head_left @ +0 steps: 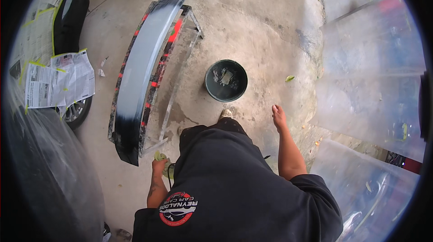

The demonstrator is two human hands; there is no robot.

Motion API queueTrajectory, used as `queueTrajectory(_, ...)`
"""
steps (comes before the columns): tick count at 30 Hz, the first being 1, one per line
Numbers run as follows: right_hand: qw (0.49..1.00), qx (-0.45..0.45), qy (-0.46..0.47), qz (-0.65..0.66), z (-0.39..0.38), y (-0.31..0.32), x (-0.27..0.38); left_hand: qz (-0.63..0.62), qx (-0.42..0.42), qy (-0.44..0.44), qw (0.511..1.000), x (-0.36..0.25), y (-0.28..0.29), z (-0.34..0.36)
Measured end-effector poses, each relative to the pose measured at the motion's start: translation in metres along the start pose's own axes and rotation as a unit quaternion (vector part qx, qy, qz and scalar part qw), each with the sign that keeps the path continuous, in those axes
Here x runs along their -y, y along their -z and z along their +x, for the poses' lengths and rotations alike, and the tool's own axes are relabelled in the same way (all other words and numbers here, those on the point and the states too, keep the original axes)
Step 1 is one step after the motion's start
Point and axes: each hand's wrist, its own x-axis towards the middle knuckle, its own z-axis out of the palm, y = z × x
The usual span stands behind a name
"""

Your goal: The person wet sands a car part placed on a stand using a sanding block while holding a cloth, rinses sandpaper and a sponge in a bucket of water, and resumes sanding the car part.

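Note:
My left hand (159, 165) is closed on a yellow-green cloth (158, 155), low beside my left hip near the lower end of a long panel. The panel (142, 63) is light grey along its middle and dark at both ends. It lies on a narrow work stand (158, 75) with red and black marked rails. My right hand (279, 117) hangs away from my body over the floor, with nothing visible in it; its fingers look loosely extended. Ahead of my feet stands a dark green bucket (208, 89) holding dark water and a pale, crumpled item (226, 77).
On the left is a car masked with paper sheets (58, 79) and yellow tape, its wheel (79, 112) partly showing. Clear plastic sheeting (49, 165) drapes the lower left. More plastic sheeting (361, 70) hangs on the right. A leaf (289, 78) lies on the stained concrete floor.

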Motion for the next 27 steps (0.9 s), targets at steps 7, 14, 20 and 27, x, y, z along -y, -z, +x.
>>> queueTrajectory(7,0.95,0.026,-0.311,0.029,-0.034,0.055,-0.11,0.03,-0.016,-0.09,0.995,-0.043,-0.012,-0.025)
queueTrajectory(14,0.974,0.053,-0.214,-0.046,-0.029,-0.001,-0.092,0.07,-0.054,-0.279,0.956,-0.166,-0.012,-0.013)
queueTrajectory(20,0.988,0.115,0.005,-0.099,0.045,-0.141,-0.021,0.173,0.113,-0.287,0.935,-0.286,-0.108,0.077)
queueTrajectory(27,0.888,0.225,0.084,-0.392,0.241,-0.32,-0.063,0.083,0.183,-0.435,0.878,-0.329,-0.328,0.198)
